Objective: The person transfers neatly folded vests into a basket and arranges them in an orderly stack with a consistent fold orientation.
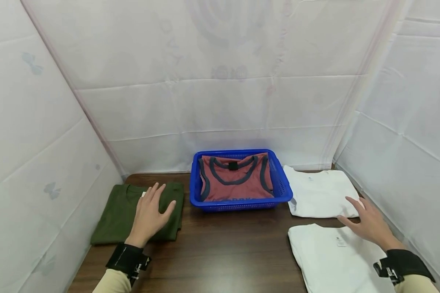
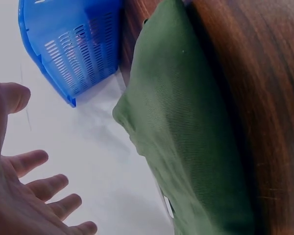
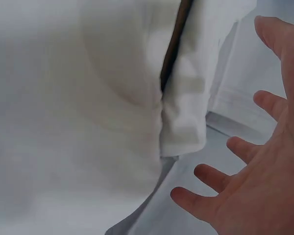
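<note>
A folded green shirt (image 1: 121,213) lies at the table's left. My left hand (image 1: 150,213) hovers just over it with straight, spread fingers (image 2: 39,188) and holds nothing; the green shirt (image 2: 186,142) shows beside the palm. A blue basket (image 1: 284,191) at the table's middle back holds a red tank top (image 1: 238,183) with grey trim. Two folded white shirts lie at the right, one farther (image 1: 320,193) and one nearer (image 1: 333,256). My right hand (image 1: 366,221) is spread above the gap between them, fingers (image 3: 220,178) straight and holding nothing.
Dark wooden table (image 1: 220,252) with bare wood in the middle front. White sheet walls (image 1: 220,101) close in the back and both sides. The blue basket (image 2: 71,44) shows at the top of the left wrist view.
</note>
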Demonstrator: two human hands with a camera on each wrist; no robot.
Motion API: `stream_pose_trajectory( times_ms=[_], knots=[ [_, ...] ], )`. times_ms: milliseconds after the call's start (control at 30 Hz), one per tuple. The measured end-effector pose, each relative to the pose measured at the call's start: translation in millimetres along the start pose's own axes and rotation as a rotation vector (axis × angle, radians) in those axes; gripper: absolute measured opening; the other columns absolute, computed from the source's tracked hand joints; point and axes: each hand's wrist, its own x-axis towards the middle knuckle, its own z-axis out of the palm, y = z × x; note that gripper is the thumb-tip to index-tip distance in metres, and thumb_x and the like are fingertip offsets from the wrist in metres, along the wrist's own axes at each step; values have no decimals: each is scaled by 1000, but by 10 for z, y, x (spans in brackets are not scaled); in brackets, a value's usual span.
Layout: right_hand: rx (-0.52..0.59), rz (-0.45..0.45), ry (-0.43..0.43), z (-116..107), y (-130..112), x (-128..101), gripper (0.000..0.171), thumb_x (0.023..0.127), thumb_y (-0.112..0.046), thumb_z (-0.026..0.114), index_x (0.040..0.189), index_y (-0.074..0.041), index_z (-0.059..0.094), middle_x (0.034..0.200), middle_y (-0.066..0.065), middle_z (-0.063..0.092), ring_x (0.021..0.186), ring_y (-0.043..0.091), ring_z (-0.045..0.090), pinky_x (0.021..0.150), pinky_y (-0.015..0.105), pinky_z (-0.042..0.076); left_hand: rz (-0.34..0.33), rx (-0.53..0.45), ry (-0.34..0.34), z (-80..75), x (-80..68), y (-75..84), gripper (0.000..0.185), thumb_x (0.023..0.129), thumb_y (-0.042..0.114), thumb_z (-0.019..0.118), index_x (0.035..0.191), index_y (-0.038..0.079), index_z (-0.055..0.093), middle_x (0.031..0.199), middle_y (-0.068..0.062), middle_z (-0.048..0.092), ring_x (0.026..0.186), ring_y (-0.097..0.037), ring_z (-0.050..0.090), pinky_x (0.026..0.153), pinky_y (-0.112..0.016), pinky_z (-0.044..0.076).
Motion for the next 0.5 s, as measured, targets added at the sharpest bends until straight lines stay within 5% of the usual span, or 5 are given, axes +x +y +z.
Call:
stream_pose_trajectory(
  times_ms=[267,500],
  knots=[
    [20,106,-144,-56,126,-154,82,97,-47,68,149,7,34,144,51,23,127,72,25,94,84,19,16,0,10,6,-75,-18,62,95,28,73,145,-5,53,147,-36,47,132,-55,46,104,-75,34],
    [-12,163,-252,-85,244,-256,86,98,-53,64,148,9,33,138,55,26,125,73,26,90,85,21,-16,-36,-13,-2,-125,14,61,97,28,72,145,-4,52,144,-35,50,132,-54,47,103,-75,36]
  ],
)
